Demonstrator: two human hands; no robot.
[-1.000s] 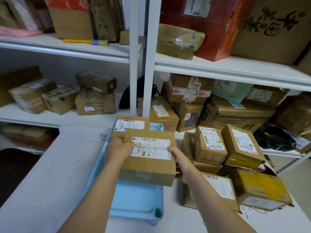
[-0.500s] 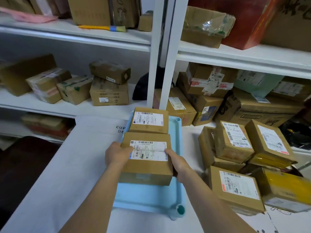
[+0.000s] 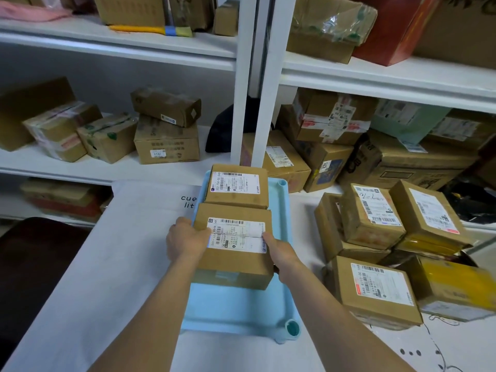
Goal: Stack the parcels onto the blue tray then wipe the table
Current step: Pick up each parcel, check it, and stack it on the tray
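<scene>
Left grip (image 3: 185,238), right grip (image 3: 280,251) hold box (image 3: 233,253) by its sides over tray (image 3: 236,310). Just behind: far box (image 3: 237,186). Pile (image 3: 373,216) lies right, nearer right grip.

"How many parcels on the tray (image 3: 236,308)?"

"Two: a far parcel (image 3: 237,185) and a near parcel (image 3: 233,253). One tray, blue."

"Hands?"

"Two, a left hand (image 3: 185,240) and a right hand (image 3: 280,251)."

"And the pile (image 3: 375,224) on the table (image 3: 107,264), to the right?"

"Five parcels that I can count, one of them a yellow parcel (image 3: 453,283)."

"The middle shelf (image 3: 80,167), left half?"

"Five brown boxes (image 3: 166,145). Then one black bag (image 3: 221,130), and two white posts (image 3: 243,76) side by side."

"The right half?"

"Too crowded and overlapped to count surely; at least six boxes, one of them pale green."
</scene>
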